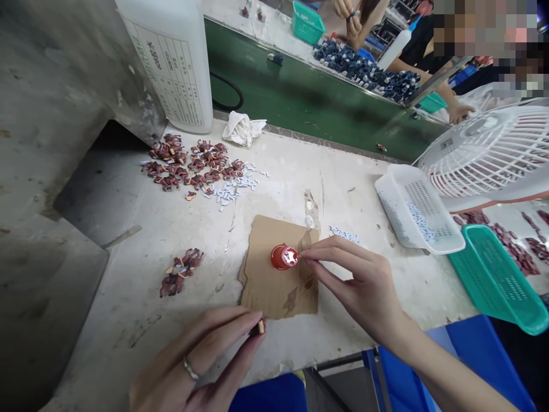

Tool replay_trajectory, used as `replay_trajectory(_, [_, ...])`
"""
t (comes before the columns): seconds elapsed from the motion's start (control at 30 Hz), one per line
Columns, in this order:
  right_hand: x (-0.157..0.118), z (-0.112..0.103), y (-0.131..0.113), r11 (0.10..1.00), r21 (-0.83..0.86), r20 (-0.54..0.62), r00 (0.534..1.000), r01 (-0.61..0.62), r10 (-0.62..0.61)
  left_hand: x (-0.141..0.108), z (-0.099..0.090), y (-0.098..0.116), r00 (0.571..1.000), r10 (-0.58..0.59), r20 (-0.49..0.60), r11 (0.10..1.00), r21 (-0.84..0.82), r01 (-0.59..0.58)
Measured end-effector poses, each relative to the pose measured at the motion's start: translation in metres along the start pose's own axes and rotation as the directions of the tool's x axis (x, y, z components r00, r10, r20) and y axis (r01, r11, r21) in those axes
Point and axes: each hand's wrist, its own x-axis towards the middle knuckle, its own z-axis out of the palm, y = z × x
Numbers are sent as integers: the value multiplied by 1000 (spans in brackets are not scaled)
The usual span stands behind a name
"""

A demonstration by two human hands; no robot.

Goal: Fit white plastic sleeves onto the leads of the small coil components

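My left hand (210,355) is closed, pinching a small brown-red figure part (259,327) with a yellowish patch between thumb and forefinger, just off the near edge of the cardboard. My right hand (347,274) is closed too, its fingertips pressed together at the rim of a small red cup (281,257). Whatever lies between those fingertips is too small to make out. The cup has a shiny whitish-red top and rests on a torn piece of cardboard (274,297). Tiny pale blue-white pieces (344,234) lie beyond my right hand.
Brown-red figures (169,178) and pale pieces (229,191) lie at the back left by a white bottle (184,74) and crumpled cloth (242,129). More figures (180,272) lie left. A white basket (398,200), green basket (501,286) and fan (493,149) stand right. Co-workers' hands (349,17) work beyond.
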Motion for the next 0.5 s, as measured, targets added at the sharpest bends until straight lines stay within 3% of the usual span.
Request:
replay_trajectory(0.13, [-5, -1, -8, 997, 77, -48, 998, -23, 27, 5, 4, 4, 999, -19, -35, 1000, 11, 19])
replay_trajectory(0.33, [-14, 7, -39, 922, 384, -11, 999, -42, 50, 9, 13, 14, 996, -72, -48, 996, -52, 70])
replay_trajectory(0.5, [-17, 14, -46, 889, 456, -14, 998, -49, 62, 8, 13, 15, 997, -77, -20, 994, -79, 75])
